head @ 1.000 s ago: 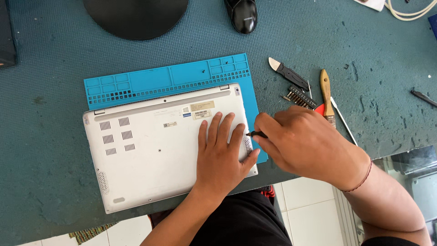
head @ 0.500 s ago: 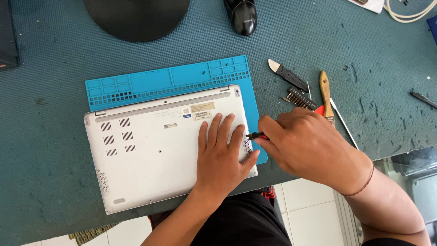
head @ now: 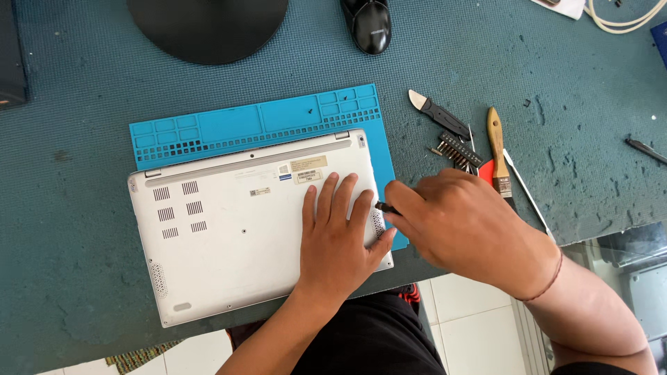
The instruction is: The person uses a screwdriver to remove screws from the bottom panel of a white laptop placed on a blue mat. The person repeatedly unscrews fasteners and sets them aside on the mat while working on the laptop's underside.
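- Far left, a dark object point(head: 12, 59) pokes in at the table's edge; I can't tell what it is.
- The teal table mat point(head: 69, 278) covers the whole work surface, worn and pitted in places.
- Top centre, a round black base point(head: 207, 26) sits on the mat, well apart from my work.
- A blue silicone repair mat point(head: 257, 125) with small compartments along its top lies under the far edge of the laptop.
- The silver laptop point(head: 229, 236) lies upside down, bottom cover up, vent slots at its left side, its near edge hanging just past the table.
- My left hand point(head: 340, 243) lies flat and open on the right part of the cover, fingers spread, pressing down — gripping nothing.
- My right hand point(head: 465, 229) is closed around a thin black screwdriver point(head: 386, 207); only its tip shows, at the laptop's right edge beside my left fingertips.
- A black computer mouse point(head: 368, 24) rests at the top, right of the round base.
- Just beyond my right hand lie a black-handled pry tool point(head: 439, 114), a strip of screwdriver bits point(head: 458, 151) and a wooden-handled brush point(head: 497, 146) — close together, the brush partly behind my knuckles.
- Far right, a thin dark tool point(head: 646, 149) lies alone, with pale cables point(head: 622, 21) in the top corner.
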